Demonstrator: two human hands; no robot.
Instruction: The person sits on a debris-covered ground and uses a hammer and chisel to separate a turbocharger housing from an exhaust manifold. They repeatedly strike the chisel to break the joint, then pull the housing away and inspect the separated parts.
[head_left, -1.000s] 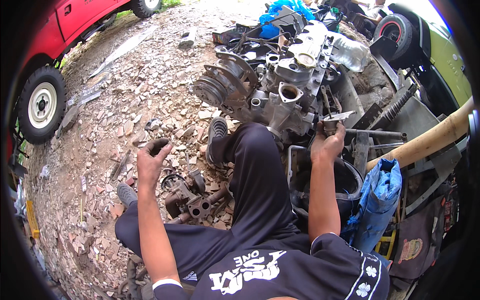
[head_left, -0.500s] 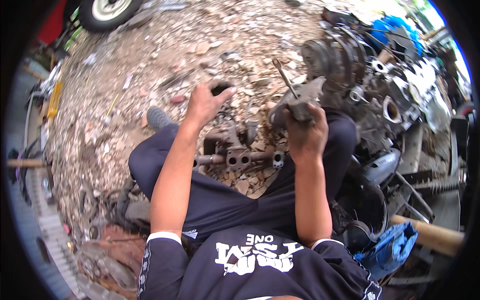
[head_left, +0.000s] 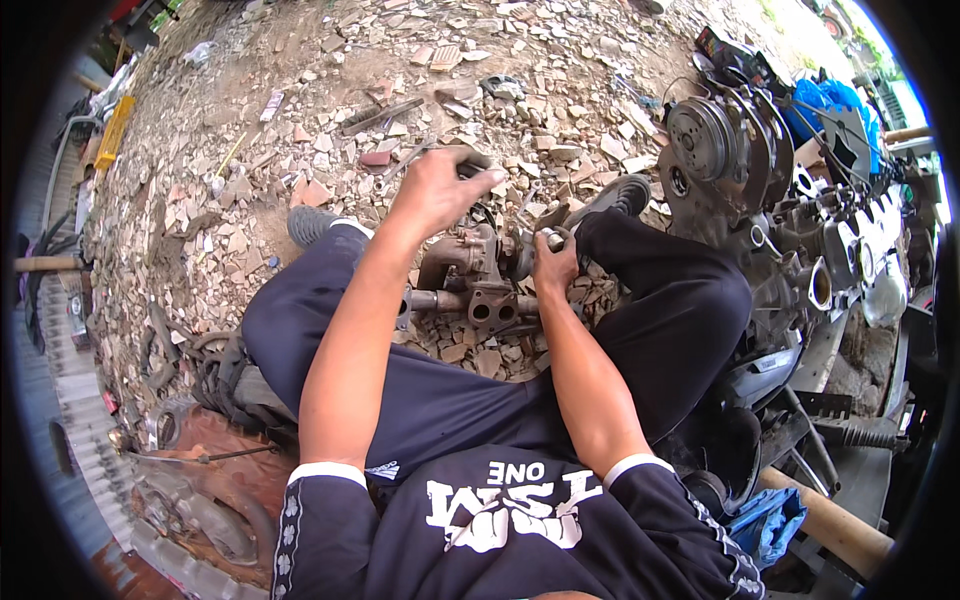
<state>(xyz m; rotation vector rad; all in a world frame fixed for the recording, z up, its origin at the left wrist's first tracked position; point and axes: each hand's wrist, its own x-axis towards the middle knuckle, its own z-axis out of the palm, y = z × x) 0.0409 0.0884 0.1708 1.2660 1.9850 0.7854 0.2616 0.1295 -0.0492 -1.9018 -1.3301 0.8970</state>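
Observation:
A rusty cast-metal manifold [head_left: 466, 262] with flanged, round-holed ports stands on the rubble between my legs. My right hand [head_left: 557, 268] is closed beside its right end, gripping a metal piece [head_left: 554, 240] with a round shiny end; its full shape is hidden. A brown flat edge shows just beyond those fingers; I cannot tell whether it belongs to the held piece. Raised above the manifold's far left side, my left hand [head_left: 448, 188] has blackened, curved fingers with the thumb apart, and nothing shows between them. A thin metal bar [head_left: 408, 160] appears just left of it.
Broken tile and stone rubble [head_left: 330, 120] covers the ground ahead. At right, an engine block with a pulley [head_left: 705, 138] and piled metal parts [head_left: 800, 260] crowd my knee. A rusty casing [head_left: 200, 500] and black hoses [head_left: 215, 365] lie to my left.
My right hand has come down and left to the manifold's right end, bringing a metal piece that was held up near my right knee. My left hand has shifted slightly right.

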